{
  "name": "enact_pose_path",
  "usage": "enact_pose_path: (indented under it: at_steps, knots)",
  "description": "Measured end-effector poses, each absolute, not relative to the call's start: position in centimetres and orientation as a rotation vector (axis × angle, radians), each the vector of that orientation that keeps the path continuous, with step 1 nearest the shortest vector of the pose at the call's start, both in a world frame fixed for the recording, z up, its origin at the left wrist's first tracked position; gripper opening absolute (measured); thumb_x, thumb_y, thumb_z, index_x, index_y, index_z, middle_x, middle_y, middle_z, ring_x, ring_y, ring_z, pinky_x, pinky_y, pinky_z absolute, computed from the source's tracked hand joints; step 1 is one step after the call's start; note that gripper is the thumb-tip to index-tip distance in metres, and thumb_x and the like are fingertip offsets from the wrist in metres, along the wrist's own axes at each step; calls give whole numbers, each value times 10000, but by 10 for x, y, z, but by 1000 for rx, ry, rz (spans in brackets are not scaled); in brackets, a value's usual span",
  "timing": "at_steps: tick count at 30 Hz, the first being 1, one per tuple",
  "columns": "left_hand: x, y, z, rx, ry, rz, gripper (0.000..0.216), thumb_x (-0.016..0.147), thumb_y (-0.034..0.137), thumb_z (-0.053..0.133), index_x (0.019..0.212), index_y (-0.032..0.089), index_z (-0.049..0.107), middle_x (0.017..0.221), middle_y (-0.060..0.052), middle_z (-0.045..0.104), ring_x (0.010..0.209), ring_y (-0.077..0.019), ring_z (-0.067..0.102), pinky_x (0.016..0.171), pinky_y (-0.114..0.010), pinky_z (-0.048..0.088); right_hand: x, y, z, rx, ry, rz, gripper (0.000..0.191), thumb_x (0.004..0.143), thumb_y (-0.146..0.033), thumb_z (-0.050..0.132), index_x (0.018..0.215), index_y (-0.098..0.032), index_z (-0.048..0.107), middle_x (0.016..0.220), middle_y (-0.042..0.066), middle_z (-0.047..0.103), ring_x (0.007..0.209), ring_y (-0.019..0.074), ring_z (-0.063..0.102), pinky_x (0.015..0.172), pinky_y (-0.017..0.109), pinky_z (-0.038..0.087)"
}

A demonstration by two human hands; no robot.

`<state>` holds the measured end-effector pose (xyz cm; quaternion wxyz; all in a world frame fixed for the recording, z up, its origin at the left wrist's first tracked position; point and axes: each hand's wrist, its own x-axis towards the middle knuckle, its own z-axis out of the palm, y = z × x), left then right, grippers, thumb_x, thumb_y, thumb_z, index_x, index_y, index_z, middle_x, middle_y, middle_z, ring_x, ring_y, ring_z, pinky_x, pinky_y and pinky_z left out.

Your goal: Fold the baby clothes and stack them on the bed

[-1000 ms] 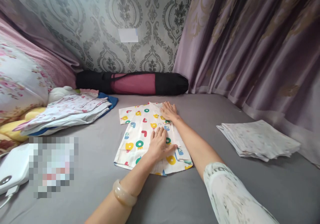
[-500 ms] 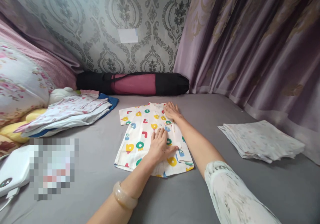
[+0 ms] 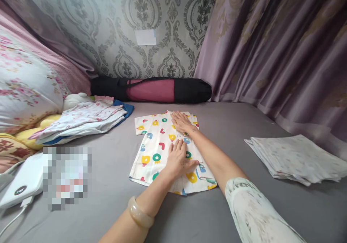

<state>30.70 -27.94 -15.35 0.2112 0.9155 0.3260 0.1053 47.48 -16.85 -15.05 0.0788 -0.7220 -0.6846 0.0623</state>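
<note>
A small white shirt [image 3: 154, 145] printed with coloured letters lies flat on the grey bed sheet [image 3: 108, 170], its right side folded inward. My left hand [image 3: 179, 159] rests flat on the lower middle of the shirt, fingers stretched out. My right hand [image 3: 181, 121] lies flat near the shirt's collar, fingers extended, pressing the folded part down. A pale bangle [image 3: 139, 214] circles my left wrist. Neither hand holds anything.
A stack of folded pale cloths [image 3: 295, 158] lies to the right. A pile of clothes [image 3: 86, 118] sits at left beside floral pillows [image 3: 27, 87]. A black and pink rolled bag [image 3: 151, 89] lies against the wall. A white device [image 3: 24, 179] with cable is near left. Purple curtains [image 3: 271, 48] hang at right.
My right hand has slid slightly leftward across the top of the shirt. The left hand stays in place. The view has shifted a little to the left.
</note>
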Motion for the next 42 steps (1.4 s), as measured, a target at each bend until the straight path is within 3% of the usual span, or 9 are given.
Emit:
enact_pose_path:
  at_steps: [6,12,17,26,35,42]
  knots:
    - [306,-279,-155,2543,896,286,850,806,668,557,1420,104,391,1555,-222,303,1469,-346,211,1189,-544,152,470,-162,-156,-2135,-2063,327,604,993,-398,148,1549,-186,254,1621,5,185,1496,204,97,1206,438,52]
    - [305,-277,-159,2544,871,340,788,807,633,575,1401,148,397,1539,-222,330,1459,-364,229,1166,-580,172,488,-176,-144,-2152,-1858,286,618,998,-389,101,1550,-150,242,1625,37,172,1493,157,103,1199,333,98]
    - [305,-276,-158,2534,881,310,741,819,597,574,1379,143,405,1537,-219,332,1458,-356,230,1172,-562,157,501,-232,-147,-2279,-1863,266,655,983,-432,173,1560,-124,180,1631,65,123,1500,205,61,1206,410,44]
    - [303,-273,-159,2513,842,338,709,774,564,641,1347,209,421,1522,-172,364,1451,-334,250,1167,-557,157,493,-262,-158,-2393,-1810,280,654,991,-430,130,1554,-105,194,1634,71,90,1501,207,43,1205,414,37]
    - [296,-265,-155,2492,911,384,435,824,264,549,1247,213,461,1451,-135,449,1392,-277,366,1146,-478,278,464,-322,-156,-2312,-1855,281,699,982,-478,128,1548,-74,202,1626,104,124,1499,213,72,1207,405,26]
    - [292,-261,-159,2535,871,449,344,828,266,557,1162,211,491,1312,-119,540,1287,-267,470,1074,-452,374,449,-332,-156,-2352,-1822,225,675,987,-443,135,1546,-72,218,1624,97,134,1497,222,93,1206,409,21]
